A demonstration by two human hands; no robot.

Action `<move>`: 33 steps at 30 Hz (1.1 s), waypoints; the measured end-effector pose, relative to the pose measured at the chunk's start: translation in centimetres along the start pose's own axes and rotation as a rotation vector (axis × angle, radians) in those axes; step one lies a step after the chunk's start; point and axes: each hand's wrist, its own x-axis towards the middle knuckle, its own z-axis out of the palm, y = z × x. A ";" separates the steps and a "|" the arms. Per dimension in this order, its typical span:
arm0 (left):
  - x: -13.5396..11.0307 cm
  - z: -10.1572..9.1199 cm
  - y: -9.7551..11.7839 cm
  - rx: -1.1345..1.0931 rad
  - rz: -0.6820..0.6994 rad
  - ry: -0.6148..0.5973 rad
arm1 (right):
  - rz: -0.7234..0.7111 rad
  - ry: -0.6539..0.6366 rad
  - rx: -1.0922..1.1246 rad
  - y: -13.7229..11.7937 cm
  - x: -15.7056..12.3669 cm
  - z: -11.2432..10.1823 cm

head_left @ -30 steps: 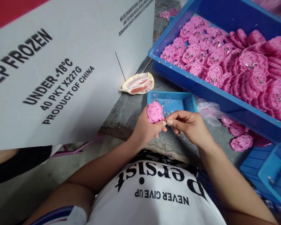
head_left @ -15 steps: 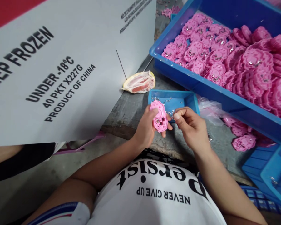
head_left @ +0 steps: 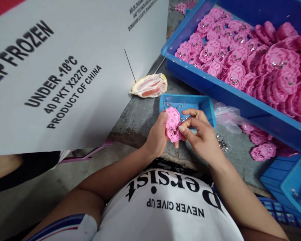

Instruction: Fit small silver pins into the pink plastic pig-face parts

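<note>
My left hand [head_left: 157, 137] grips a pink plastic part [head_left: 173, 122] with a scalloped edge, its thumb on the rim and fingers beneath. Small metal bits show in holes near the lower end of the part. At that lower right edge, my right hand [head_left: 199, 134] has thumb and forefinger pinched together, touching the part; whatever lies between those fingertips is too small to make out. Just beyond both hands sits a small light-blue tray [head_left: 188, 97] with small shiny metal pieces [head_left: 183, 118] scattered in it.
A large blue bin [head_left: 190, 72] piled with similar pink parts [head_left: 237, 75] stands to the right. A big printed carton [head_left: 90, 67] rises on the left, with a peeled fruit piece [head_left: 150, 87] beside it. Loose metal pieces [head_left: 222, 144] and a plastic bag [head_left: 227, 115] lie right of my hand.
My right hand has moved left from the small tray to the pink part, its fingertips now against it. The left thumb has shifted from the part's face to its rim.
</note>
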 end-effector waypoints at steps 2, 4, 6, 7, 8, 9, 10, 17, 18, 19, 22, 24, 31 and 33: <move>0.0 0.0 0.0 -0.001 -0.007 -0.003 | -0.007 -0.013 -0.013 -0.1 0.0 -0.1; 0.0 0.0 0.0 0.004 -0.001 -0.021 | -0.023 -0.031 -0.031 -0.2 0.1 -0.2; 0.0 -0.1 -0.1 0.018 0.003 -0.049 | -0.044 -0.052 -0.047 -0.2 0.1 -0.3; 0.0 -0.1 -0.1 0.027 0.002 -0.062 | -0.054 -0.062 -0.056 -0.2 0.2 -0.4; 0.1 -0.2 -0.2 0.035 -0.001 -0.074 | -0.061 -0.070 -0.067 -0.2 0.2 -0.5; 0.1 -0.2 -0.2 0.042 -0.004 -0.084 | -0.069 -0.079 -0.078 -0.2 0.2 -0.5; 0.1 -0.3 -0.2 0.047 -0.007 -0.092 | -0.077 -0.088 -0.088 -0.2 0.3 -0.6; 0.3 -0.3 -0.4 0.045 -0.047 -0.129 | -0.116 -0.126 -0.130 -0.3 0.5 -1.1; 0.4 -0.3 -0.4 0.047 -0.063 -0.134 | -0.110 -0.130 -0.129 -0.3 0.6 -1.2; 0.4 -0.3 -0.4 0.053 -0.075 -0.138 | -0.103 -0.135 -0.124 -0.2 0.6 -1.2; 0.6 -0.4 -0.6 0.084 -0.091 -0.147 | -0.079 -0.154 -0.106 -0.1 0.6 -1.3; 0.7 -0.5 -0.7 0.103 -0.090 -0.158 | -0.065 -0.154 -0.108 0.0 0.6 -1.3; 0.9 -0.6 -0.9 0.060 -0.066 -0.151 | -0.071 -0.048 -0.137 0.2 0.1 -0.6; 0.7 -0.4 -0.6 0.027 -0.070 -0.145 | -0.064 0.011 -0.110 0.2 0.0 -0.4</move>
